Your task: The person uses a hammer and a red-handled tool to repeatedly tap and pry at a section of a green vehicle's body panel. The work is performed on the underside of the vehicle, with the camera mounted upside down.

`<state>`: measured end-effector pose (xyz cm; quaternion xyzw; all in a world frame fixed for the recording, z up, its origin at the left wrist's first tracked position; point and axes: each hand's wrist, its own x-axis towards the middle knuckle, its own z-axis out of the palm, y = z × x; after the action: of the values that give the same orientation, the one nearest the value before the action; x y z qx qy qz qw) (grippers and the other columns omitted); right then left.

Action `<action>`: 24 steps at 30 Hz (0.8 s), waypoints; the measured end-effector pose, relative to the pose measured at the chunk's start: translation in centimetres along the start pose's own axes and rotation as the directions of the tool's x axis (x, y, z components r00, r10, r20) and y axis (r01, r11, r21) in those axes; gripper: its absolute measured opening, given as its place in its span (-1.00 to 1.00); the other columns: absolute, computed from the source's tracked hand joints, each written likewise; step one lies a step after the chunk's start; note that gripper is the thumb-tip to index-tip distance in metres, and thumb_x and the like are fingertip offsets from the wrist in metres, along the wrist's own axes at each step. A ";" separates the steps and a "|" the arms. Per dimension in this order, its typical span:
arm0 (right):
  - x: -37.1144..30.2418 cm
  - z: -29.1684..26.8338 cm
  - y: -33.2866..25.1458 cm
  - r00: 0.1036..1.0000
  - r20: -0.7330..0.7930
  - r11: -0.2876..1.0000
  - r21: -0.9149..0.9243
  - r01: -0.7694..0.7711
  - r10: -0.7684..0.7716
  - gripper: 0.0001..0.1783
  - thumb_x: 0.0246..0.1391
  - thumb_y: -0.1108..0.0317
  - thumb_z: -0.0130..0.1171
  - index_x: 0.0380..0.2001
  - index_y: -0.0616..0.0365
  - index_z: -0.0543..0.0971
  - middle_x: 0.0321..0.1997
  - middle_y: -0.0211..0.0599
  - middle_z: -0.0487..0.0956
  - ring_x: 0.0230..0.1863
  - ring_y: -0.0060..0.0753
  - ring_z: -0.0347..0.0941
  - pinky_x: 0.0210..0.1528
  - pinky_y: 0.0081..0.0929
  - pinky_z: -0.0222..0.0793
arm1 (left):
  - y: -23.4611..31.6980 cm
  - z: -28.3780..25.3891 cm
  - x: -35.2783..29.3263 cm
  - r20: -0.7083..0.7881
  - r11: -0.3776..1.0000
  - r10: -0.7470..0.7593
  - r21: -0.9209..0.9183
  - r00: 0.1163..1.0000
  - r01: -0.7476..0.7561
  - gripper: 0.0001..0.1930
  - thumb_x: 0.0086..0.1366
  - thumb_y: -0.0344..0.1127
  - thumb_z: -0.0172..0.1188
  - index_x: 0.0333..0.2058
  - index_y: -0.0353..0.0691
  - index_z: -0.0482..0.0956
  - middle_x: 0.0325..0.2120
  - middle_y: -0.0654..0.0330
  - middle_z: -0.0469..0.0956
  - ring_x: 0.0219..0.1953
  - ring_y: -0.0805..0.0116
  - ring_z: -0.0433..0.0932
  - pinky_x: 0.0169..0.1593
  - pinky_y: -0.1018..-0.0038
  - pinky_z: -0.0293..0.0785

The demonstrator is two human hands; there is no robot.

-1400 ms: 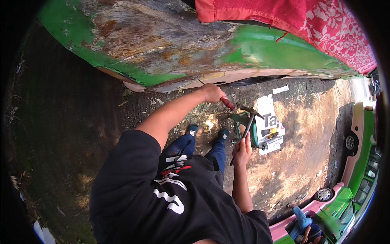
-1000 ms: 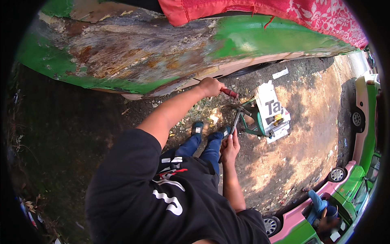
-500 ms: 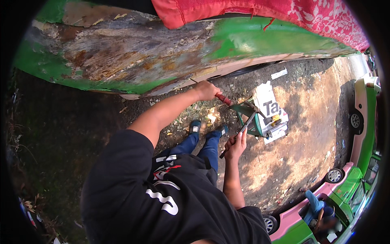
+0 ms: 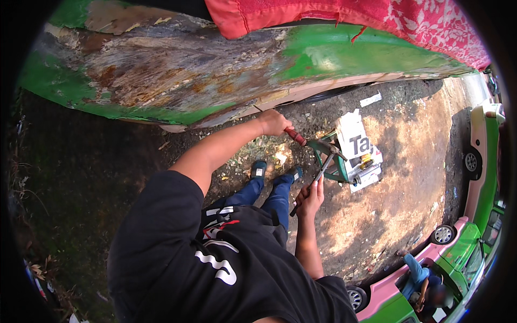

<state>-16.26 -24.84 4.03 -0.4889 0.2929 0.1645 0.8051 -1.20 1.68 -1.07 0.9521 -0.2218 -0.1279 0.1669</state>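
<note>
Chisel [image 4: 296, 137], clasped in our left hand [image 4: 273, 123], slants away from the panel [image 4: 215, 67] — tip toward it, butt by the hammer [image 4: 327, 166], which our right hand [image 4: 309, 198], farther out, grips by the shaft.

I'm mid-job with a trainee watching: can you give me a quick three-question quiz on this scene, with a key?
1. Multiple choice: What colour is the handle of the tool in the left hand?
a) yellow
b) red
c) blue

2. True or false: The hammer is lying on the ground.

3. Short answer: What covers part of the nearest vehicle?

Key:
1. b
2. False; the right hand grips it.
3. A red cloth with a white pattern.
</note>
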 end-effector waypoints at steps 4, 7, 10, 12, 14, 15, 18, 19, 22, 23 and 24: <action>-1.5 0.9 0.9 1.000 -0.006 1.000 -0.024 0.006 -0.006 -0.46 0.40 0.25 -0.11 0.40 -0.11 0.15 -0.65 -0.60 0.15 -0.72 -0.75 0.03 -0.74 -0.70 -0.02 | -0.2 0.2 -0.2 0.015 1.000 0.020 -0.018 1.000 -0.020 -0.71 0.37 -0.04 0.01 -0.45 0.00 0.57 -0.59 0.16 0.61 -0.50 0.06 0.61 -0.42 0.17 0.51; -1.6 1.4 2.3 0.993 0.086 0.992 -0.106 -0.067 0.076 -0.47 0.40 0.26 -0.11 0.40 -0.13 0.17 -0.64 -0.61 0.16 -0.72 -0.76 0.02 -0.74 -0.71 -0.04 | -0.5 0.5 -0.4 0.050 0.999 0.023 -0.024 0.998 -0.022 -0.72 0.37 -0.05 0.00 -0.43 0.02 0.58 -0.57 0.16 0.62 -0.49 0.06 0.61 -0.41 0.17 0.50; -2.2 1.5 2.1 0.999 -0.049 0.998 0.067 -0.003 0.006 -0.46 0.40 0.25 -0.11 0.40 -0.17 0.15 -0.65 -0.59 0.16 -0.72 -0.75 0.03 -0.75 -0.71 -0.04 | -0.2 0.2 -0.2 0.046 1.000 -0.008 -0.023 0.999 0.009 -0.73 0.37 -0.05 0.00 -0.42 0.04 0.59 -0.56 0.15 0.62 -0.47 0.05 0.61 -0.39 0.16 0.50; -2.3 2.1 1.9 0.992 -0.127 0.987 0.156 0.026 -0.006 -0.46 0.41 0.24 -0.12 0.40 -0.20 0.15 -0.65 -0.58 0.16 -0.73 -0.75 0.04 -0.76 -0.71 -0.04 | 0.2 -0.9 0.3 0.048 0.999 -0.049 -0.016 0.998 0.050 -0.73 0.36 -0.04 0.00 -0.41 0.04 0.60 -0.56 0.15 0.62 -0.46 0.04 0.62 -0.37 0.15 0.50; -2.0 1.9 2.7 0.999 -0.009 0.999 0.039 -0.039 0.039 -0.47 0.41 0.23 -0.12 0.40 -0.23 0.16 -0.63 -0.57 0.16 -0.72 -0.75 0.05 -0.76 -0.70 -0.04 | 0.2 -0.6 0.4 0.070 0.997 -0.076 -0.018 0.995 0.078 -0.72 0.36 -0.03 0.01 -0.41 0.03 0.60 -0.55 0.14 0.62 -0.46 0.03 0.62 -0.36 0.15 0.50; -2.1 2.2 2.9 0.998 0.043 0.999 0.017 -0.038 0.038 -0.47 0.41 0.23 -0.11 0.40 -0.23 0.16 -0.63 -0.57 0.16 -0.72 -0.75 0.05 -0.76 -0.70 -0.03 | 0.0 -0.4 0.4 0.082 0.995 -0.095 -0.015 0.992 0.096 -0.72 0.36 -0.02 0.01 -0.41 0.03 0.60 -0.55 0.13 0.62 -0.46 0.03 0.62 -0.36 0.14 0.50; -2.3 2.8 2.2 0.977 -0.167 0.971 0.179 0.160 -0.130 -0.46 0.40 0.23 -0.09 0.40 -0.19 0.17 -0.64 -0.57 0.18 -0.72 -0.75 0.05 -0.75 -0.71 -0.03 | -0.2 -0.1 0.6 0.052 0.998 -0.061 -0.031 0.997 0.063 -0.72 0.36 -0.02 0.01 -0.41 0.03 0.61 -0.54 0.13 0.63 -0.45 0.02 0.62 -0.35 0.14 0.50; -2.0 2.8 2.3 0.990 -0.103 0.987 0.122 0.105 -0.093 -0.46 0.40 0.23 -0.09 0.40 -0.19 0.17 -0.64 -0.57 0.18 -0.72 -0.75 0.05 -0.75 -0.71 -0.03 | -0.2 -0.2 0.6 0.044 0.997 -0.071 -0.029 0.997 0.073 -0.72 0.36 -0.02 0.01 -0.41 0.04 0.61 -0.54 0.13 0.63 -0.44 0.03 0.62 -0.34 0.14 0.51; -0.8 2.6 3.2 1.000 0.017 1.000 0.004 -0.022 0.022 -0.46 0.41 0.22 -0.10 0.40 -0.21 0.15 -0.64 -0.56 0.18 -0.72 -0.75 0.05 -0.75 -0.72 -0.02 | 0.0 0.1 0.9 0.045 0.994 -0.107 -0.032 0.993 0.109 -0.73 0.35 -0.02 0.01 -0.40 0.04 0.61 -0.52 0.13 0.64 -0.42 0.04 0.62 -0.32 0.15 0.51; -0.9 2.1 3.1 0.999 -0.032 0.999 0.039 0.003 -0.002 -0.46 0.40 0.22 -0.10 0.40 -0.21 0.16 -0.64 -0.57 0.17 -0.72 -0.75 0.05 -0.74 -0.72 -0.02 | 0.3 0.3 0.9 0.065 0.991 -0.126 -0.031 0.990 0.128 -0.73 0.35 -0.02 0.02 -0.39 0.04 0.62 -0.51 0.13 0.64 -0.41 0.05 0.63 -0.30 0.15 0.52; -1.1 2.1 2.4 0.997 -0.074 0.997 0.079 0.025 -0.019 -0.46 0.40 0.22 -0.09 0.40 -0.21 0.16 -0.64 -0.57 0.17 -0.71 -0.75 0.05 -0.74 -0.72 -0.01 | 0.3 0.3 0.6 0.087 0.988 -0.151 -0.022 0.985 0.154 -0.73 0.35 -0.02 0.02 -0.39 0.04 0.62 -0.50 0.13 0.64 -0.40 0.05 0.63 -0.29 0.16 0.52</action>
<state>-17.82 -21.82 3.81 -0.4654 0.3230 0.1257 0.8144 -0.85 1.06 -1.32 0.9575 -0.1533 -0.1839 0.1607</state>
